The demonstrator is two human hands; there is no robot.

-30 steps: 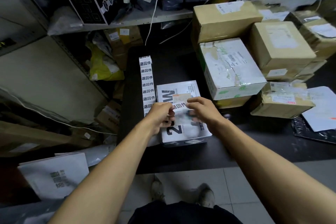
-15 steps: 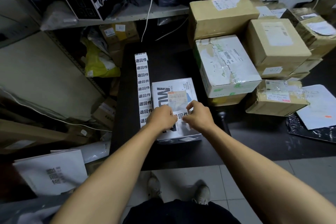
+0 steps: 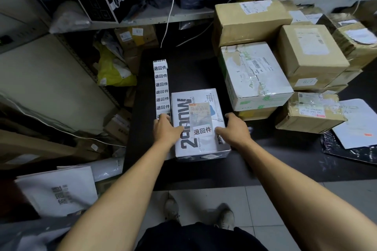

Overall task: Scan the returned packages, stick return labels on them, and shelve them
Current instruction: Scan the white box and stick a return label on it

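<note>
A white box point(image 3: 195, 149) with large black lettering lies on the black table point(image 3: 183, 71) in front of me. A white return label point(image 3: 202, 130) with three black characters is stuck on its top, below the shipping label point(image 3: 199, 109). My left hand point(image 3: 166, 130) holds the box's left edge, thumb on top. At the right edge, my right hand point(image 3: 234, 130) holds the box the same way. A strip of return labels point(image 3: 161, 87) lies flat along the box's left side.
Cardboard parcels are stacked to the right: a white taped box point(image 3: 255, 75) and brown boxes point(image 3: 310, 55). A flat white mailer point(image 3: 359, 122) lies at far right. Metal shelving point(image 3: 142, 19) with bags and a black carton runs behind. White envelopes point(image 3: 59, 191) lie low on the left.
Both hands were pressing the label down at the middle of the box top. They have moved apart to the box's left and right edges, uncovering the stuck label.
</note>
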